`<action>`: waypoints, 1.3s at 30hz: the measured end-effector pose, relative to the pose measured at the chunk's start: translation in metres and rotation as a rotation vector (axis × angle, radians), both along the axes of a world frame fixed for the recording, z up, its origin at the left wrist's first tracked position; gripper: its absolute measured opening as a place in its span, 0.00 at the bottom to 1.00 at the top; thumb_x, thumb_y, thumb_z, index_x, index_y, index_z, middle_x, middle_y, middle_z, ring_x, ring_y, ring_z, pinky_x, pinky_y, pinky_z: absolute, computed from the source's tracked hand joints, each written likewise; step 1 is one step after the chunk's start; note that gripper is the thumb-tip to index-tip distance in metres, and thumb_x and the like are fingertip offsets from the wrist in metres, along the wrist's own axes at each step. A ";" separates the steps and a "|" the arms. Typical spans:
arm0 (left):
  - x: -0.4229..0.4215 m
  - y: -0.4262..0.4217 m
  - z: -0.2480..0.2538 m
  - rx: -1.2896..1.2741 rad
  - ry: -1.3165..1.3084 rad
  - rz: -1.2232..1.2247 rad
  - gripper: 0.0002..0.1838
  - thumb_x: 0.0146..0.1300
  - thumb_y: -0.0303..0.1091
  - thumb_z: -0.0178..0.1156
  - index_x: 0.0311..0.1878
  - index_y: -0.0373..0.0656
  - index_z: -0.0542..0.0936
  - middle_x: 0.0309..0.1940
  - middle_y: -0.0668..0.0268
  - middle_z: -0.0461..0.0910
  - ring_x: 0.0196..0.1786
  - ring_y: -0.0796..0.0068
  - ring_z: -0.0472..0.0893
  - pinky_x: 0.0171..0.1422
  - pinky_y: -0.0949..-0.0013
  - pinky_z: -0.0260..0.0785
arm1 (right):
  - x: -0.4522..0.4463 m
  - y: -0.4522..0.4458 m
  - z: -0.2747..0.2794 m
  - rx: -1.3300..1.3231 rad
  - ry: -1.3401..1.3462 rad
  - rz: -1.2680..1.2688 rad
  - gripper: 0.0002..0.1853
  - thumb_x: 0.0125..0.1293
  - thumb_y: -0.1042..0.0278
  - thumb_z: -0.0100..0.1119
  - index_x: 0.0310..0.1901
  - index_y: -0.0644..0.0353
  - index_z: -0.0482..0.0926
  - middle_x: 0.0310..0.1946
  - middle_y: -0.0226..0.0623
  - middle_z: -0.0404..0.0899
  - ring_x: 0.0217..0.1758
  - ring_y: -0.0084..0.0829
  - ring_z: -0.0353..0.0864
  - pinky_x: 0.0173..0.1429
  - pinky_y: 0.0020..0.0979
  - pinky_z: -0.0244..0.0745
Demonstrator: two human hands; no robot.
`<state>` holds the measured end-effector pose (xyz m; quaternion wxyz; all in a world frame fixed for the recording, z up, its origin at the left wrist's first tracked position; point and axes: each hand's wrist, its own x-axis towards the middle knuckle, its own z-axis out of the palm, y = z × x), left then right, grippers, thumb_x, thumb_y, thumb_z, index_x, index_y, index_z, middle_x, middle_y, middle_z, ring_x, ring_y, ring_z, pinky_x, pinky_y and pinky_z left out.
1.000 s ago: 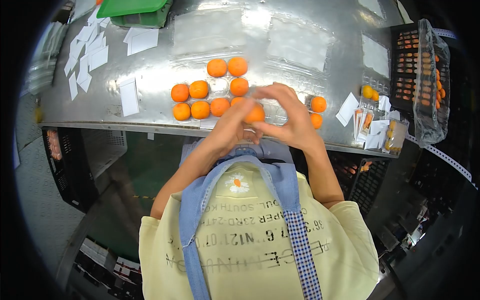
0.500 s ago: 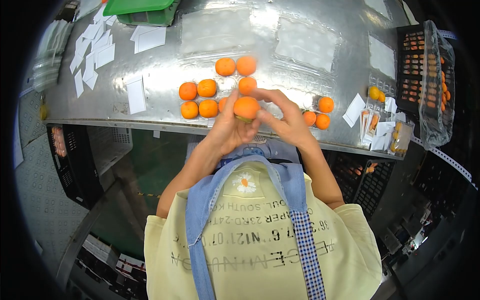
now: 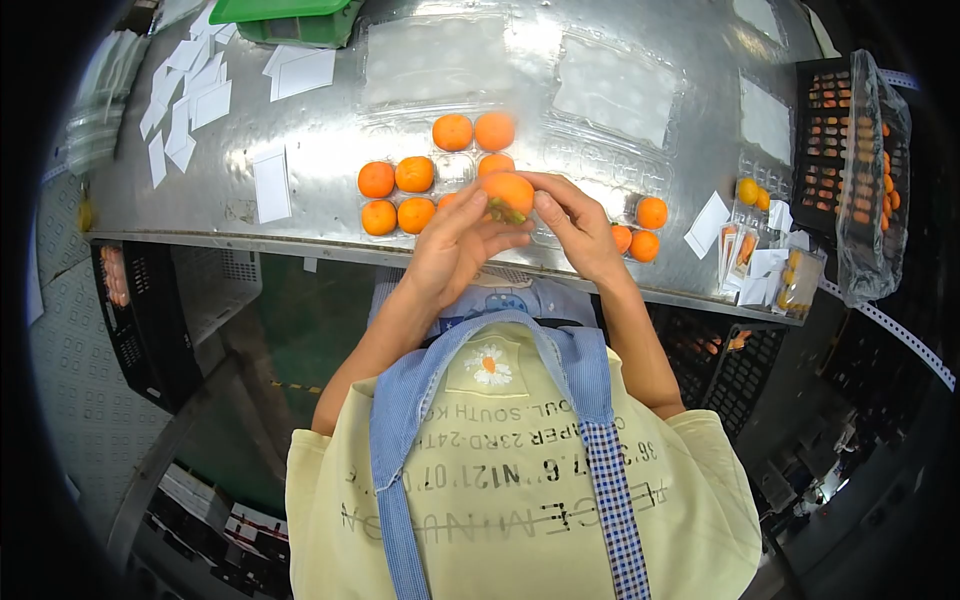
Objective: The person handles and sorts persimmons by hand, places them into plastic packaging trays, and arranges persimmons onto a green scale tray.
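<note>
Between my two hands is an orange fruit (image 3: 508, 194) with a green patch on its underside. My left hand (image 3: 450, 243) holds it from the left, thumb against its side and the other fingers below it. My right hand (image 3: 577, 222) pinches its right side with thumb and fingers. Behind and beside my hands, orange fruits (image 3: 415, 174) sit in the cups of clear plastic trays (image 3: 455, 166); the hands partly cover some of them. To the right, several more oranges (image 3: 652, 212) rest in another clear tray.
White cards (image 3: 271, 184) lie scattered at the left. A green container (image 3: 290, 28) stands at the back. Clear trays with white sheets (image 3: 617, 88) lie behind the fruit. At the right are small yellow fruits (image 3: 748, 191), packets and a black crate (image 3: 822, 140). The table's front edge (image 3: 330, 257) passes beneath my forearms.
The hands first hovered over the tray, the right one widely curved. Both now hold an orange, which has since been tilted and raised slightly, showing more green. Another orange appears in the right tray.
</note>
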<state>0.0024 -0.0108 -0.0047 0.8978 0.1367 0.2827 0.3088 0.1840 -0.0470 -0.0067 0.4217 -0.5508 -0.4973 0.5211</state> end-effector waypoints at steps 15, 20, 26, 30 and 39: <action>0.001 -0.005 0.000 0.659 0.538 0.083 0.27 0.56 0.21 0.64 0.59 0.37 0.69 0.54 0.62 0.68 0.53 0.72 0.76 0.56 0.72 0.71 | 0.000 -0.002 0.004 -0.174 0.121 -0.031 0.19 0.69 0.62 0.53 0.56 0.65 0.74 0.50 0.39 0.77 0.54 0.27 0.74 0.60 0.28 0.67; 0.000 -0.005 0.003 0.818 0.660 0.097 0.26 0.53 0.23 0.67 0.56 0.38 0.72 0.50 0.63 0.67 0.48 0.73 0.77 0.50 0.74 0.73 | -0.005 -0.001 0.008 -0.219 0.193 -0.049 0.21 0.66 0.63 0.58 0.56 0.67 0.74 0.49 0.40 0.78 0.52 0.27 0.76 0.58 0.28 0.69; -0.002 -0.004 0.007 1.055 0.838 0.075 0.27 0.48 0.27 0.70 0.55 0.42 0.76 0.47 0.61 0.69 0.38 0.74 0.75 0.43 0.74 0.72 | -0.013 0.004 0.014 -0.093 -0.092 0.063 0.21 0.67 0.59 0.55 0.52 0.69 0.75 0.43 0.43 0.79 0.45 0.29 0.77 0.51 0.30 0.71; -0.003 -0.003 0.012 1.059 0.852 0.008 0.28 0.47 0.28 0.71 0.55 0.43 0.76 0.47 0.62 0.69 0.36 0.75 0.74 0.41 0.74 0.71 | -0.020 0.007 0.016 -0.027 -0.220 0.048 0.24 0.71 0.52 0.43 0.47 0.71 0.75 0.34 0.45 0.78 0.37 0.31 0.76 0.44 0.32 0.71; -0.004 -0.001 0.006 0.905 0.733 -0.015 0.28 0.46 0.28 0.71 0.54 0.44 0.77 0.49 0.63 0.74 0.37 0.76 0.75 0.40 0.75 0.70 | -0.014 0.005 0.007 -0.227 0.000 -0.025 0.29 0.75 0.49 0.33 0.45 0.70 0.77 0.31 0.39 0.77 0.34 0.27 0.74 0.39 0.29 0.70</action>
